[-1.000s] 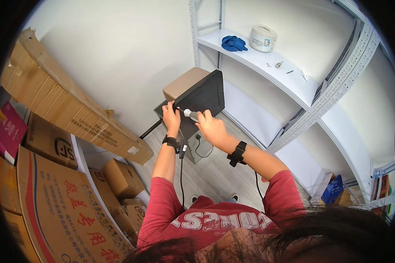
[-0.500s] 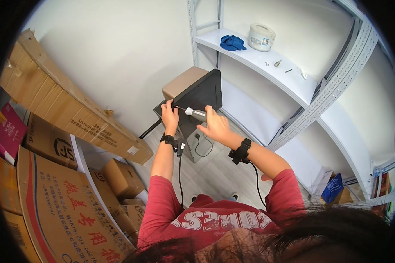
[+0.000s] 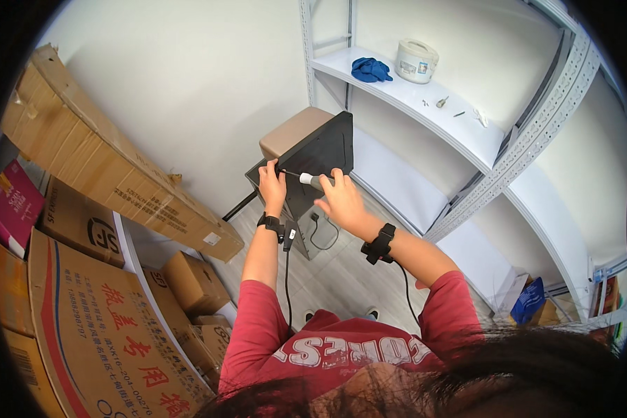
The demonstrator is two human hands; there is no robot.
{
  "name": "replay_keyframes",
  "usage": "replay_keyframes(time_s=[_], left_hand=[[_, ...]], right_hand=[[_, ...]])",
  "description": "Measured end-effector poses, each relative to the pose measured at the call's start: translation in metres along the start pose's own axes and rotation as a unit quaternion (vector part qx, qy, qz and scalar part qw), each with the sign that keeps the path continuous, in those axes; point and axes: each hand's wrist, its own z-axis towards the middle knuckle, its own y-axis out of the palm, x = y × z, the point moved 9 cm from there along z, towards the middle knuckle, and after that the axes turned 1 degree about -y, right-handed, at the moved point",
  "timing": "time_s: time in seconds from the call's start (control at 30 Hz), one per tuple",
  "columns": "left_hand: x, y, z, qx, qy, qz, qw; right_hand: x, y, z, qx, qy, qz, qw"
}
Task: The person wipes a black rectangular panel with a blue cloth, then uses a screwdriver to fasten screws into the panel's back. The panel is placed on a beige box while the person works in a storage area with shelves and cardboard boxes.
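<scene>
I observe the screwdriver (image 3: 313, 181) at the centre of the frame, its shaft directed left toward the black panel (image 3: 331, 146). The right hand (image 3: 343, 203) has its grip clamped on the screwdriver's handle. The left hand (image 3: 272, 187) is positioned at the panel's left edge, beside the shaft's tip; I cannot tell whether its grip is closed. A brown case (image 3: 291, 132) adjoins the panel. At upper right, a shelf (image 3: 453, 126) carries a blue cloth (image 3: 371, 70) and a white tub (image 3: 415, 58).
</scene>
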Motion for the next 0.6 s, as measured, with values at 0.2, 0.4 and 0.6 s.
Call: replay_keyframes(time_s=[0.2, 0.4, 0.6], left_hand=[[0.005, 0.000, 0.001, -0.001, 0.010, -0.004, 1.000], [0.009, -0.003, -0.006, 0.006, 0.020, -0.007, 1.000], [-0.001, -0.001, -0.007, -0.007, -0.001, -0.033, 0.999]], right_hand=[[0.025, 0.026, -0.002, -0.095, 0.103, 0.038, 0.989], [0.029, 0.006, -0.008, -0.091, 0.143, 0.078, 0.982], [0.035, -0.010, -0.010, -0.027, 0.134, 0.113, 0.984]])
